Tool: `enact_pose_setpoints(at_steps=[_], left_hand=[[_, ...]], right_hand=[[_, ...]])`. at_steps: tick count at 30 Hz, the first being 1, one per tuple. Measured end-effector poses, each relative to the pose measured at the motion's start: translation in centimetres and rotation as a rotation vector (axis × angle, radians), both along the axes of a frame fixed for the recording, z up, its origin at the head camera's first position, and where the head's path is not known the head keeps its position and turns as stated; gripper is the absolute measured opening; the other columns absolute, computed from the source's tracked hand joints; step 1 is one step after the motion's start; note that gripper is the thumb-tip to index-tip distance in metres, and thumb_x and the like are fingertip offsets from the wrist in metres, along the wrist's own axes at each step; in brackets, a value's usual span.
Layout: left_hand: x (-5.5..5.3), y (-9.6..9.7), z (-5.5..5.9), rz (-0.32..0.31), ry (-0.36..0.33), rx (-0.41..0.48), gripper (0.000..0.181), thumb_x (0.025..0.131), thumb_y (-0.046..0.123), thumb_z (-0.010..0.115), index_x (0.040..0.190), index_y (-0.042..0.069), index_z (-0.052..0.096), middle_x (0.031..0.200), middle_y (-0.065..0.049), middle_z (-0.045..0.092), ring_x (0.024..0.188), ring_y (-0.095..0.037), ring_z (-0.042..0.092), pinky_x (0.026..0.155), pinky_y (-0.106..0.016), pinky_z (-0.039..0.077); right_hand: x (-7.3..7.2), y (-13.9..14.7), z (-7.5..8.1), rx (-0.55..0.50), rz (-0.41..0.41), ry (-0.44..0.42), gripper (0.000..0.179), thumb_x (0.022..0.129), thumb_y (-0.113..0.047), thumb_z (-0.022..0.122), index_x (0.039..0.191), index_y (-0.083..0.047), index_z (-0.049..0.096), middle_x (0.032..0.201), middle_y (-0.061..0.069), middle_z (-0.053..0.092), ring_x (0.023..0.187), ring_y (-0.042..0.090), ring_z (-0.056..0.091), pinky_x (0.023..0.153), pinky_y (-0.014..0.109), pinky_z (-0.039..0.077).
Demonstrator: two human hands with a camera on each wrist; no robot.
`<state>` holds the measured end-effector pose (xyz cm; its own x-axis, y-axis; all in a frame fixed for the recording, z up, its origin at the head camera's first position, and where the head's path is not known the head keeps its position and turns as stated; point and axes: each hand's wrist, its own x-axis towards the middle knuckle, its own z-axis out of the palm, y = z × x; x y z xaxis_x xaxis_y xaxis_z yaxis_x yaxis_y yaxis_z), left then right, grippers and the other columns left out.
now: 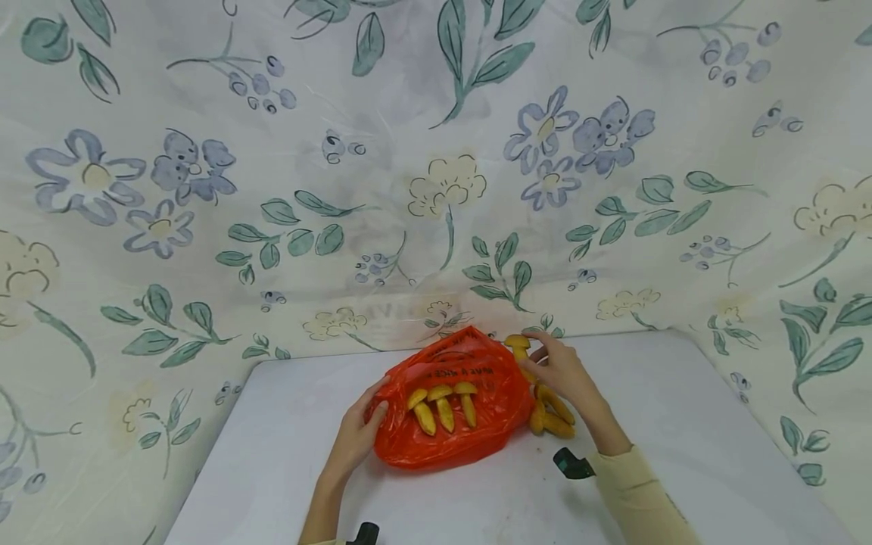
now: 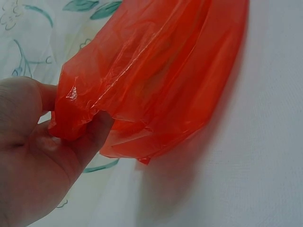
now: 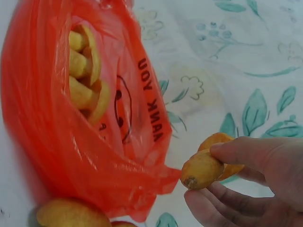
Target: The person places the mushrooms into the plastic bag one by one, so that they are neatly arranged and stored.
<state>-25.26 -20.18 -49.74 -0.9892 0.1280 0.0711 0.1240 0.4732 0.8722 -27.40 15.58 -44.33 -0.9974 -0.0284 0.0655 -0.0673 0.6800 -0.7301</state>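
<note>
A red plastic bag (image 1: 436, 446) with black lettering lies on the table, its mouth facing up. Three yellow mushrooms (image 1: 445, 412) rest side by side in the bag's opening, caps toward the far side. My left hand (image 1: 357, 433) grips the bag's left edge; in the left wrist view the thin plastic is bunched between thumb and fingers. At the bag's far right corner, my right hand (image 1: 560, 371) pinches another yellow mushroom (image 3: 203, 169) by its stem, with the stem's cut end facing the right wrist camera.
Several more yellow mushrooms (image 1: 553, 422) lie in a small heap against the bag's right side. The white table (image 1: 272, 424) ends at a floral cloth (image 1: 381, 303) hanging behind it. A dark wrist device (image 1: 572, 463) shows beside the right sleeve.
</note>
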Motion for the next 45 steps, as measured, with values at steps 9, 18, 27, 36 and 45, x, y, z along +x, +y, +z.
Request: enact_pose_setpoints(at_steps=[9, 18, 27, 36, 45], left_hand=[[0.0, 0.0, -0.1, -0.005, 0.001, -0.001, 0.047, 0.102, 0.012, 0.05, 0.147, 0.021, 0.044, 0.153, -0.009, 0.045, 0.145, -0.031, 0.038, 0.116, -0.049, 0.035], [0.0, 0.0, -0.3, -0.015, 0.0, 0.004, 0.048, 0.102, 0.012, 0.05, 0.148, 0.021, 0.043, 0.153, -0.008, 0.044, 0.144, -0.031, 0.039, 0.114, -0.049, 0.038], [0.0, -0.1, -0.2, -0.013, 0.003, 0.003, 0.047, 0.102, 0.011, 0.049, 0.148, 0.021, 0.043, 0.152, -0.008, 0.045, 0.143, -0.031, 0.04, 0.115, -0.049, 0.038], [0.1, -0.1, -0.1, -0.014, 0.006, 0.001, 0.047, 0.102, 0.011, 0.049, 0.148, 0.021, 0.043, 0.153, -0.008, 0.045, 0.143, -0.031, 0.04, 0.115, -0.049, 0.038], [0.0, -0.1, -0.2, -0.015, 0.011, 0.0, 0.048, 0.102, 0.011, 0.05, 0.148, 0.022, 0.043, 0.153, -0.008, 0.045, 0.144, -0.031, 0.039, 0.114, -0.049, 0.038]], right_hand=[[0.3, -1.4, 0.2, -0.117, 0.045, -0.028, 0.056, 0.092, -0.026, 0.069, 0.142, -0.017, 0.047, 0.108, 0.015, 0.067, 0.087, 0.023, 0.065, 0.069, 0.036, 0.062], [0.2, -3.1, -0.4, -0.099, 0.05, -0.026, 0.055, 0.09, -0.024, 0.071, 0.14, -0.016, 0.051, 0.096, 0.011, 0.067, 0.076, 0.018, 0.061, 0.065, 0.028, 0.059], [0.4, -4.2, -1.7, -0.082, 0.033, -0.071, 0.055, 0.089, -0.024, 0.072, 0.139, -0.016, 0.051, 0.092, 0.008, 0.066, 0.075, 0.018, 0.059, 0.063, 0.025, 0.057], [0.4, -4.8, -2.8, -0.054, 0.038, -0.091, 0.053, 0.089, -0.026, 0.072, 0.138, -0.015, 0.052, 0.094, 0.009, 0.065, 0.075, 0.018, 0.058, 0.058, 0.024, 0.055], [0.6, -5.3, -3.4, -0.015, 0.033, -0.112, 0.052, 0.089, -0.023, 0.073, 0.136, -0.013, 0.053, 0.087, 0.006, 0.064, 0.067, 0.015, 0.057, 0.057, 0.021, 0.054]])
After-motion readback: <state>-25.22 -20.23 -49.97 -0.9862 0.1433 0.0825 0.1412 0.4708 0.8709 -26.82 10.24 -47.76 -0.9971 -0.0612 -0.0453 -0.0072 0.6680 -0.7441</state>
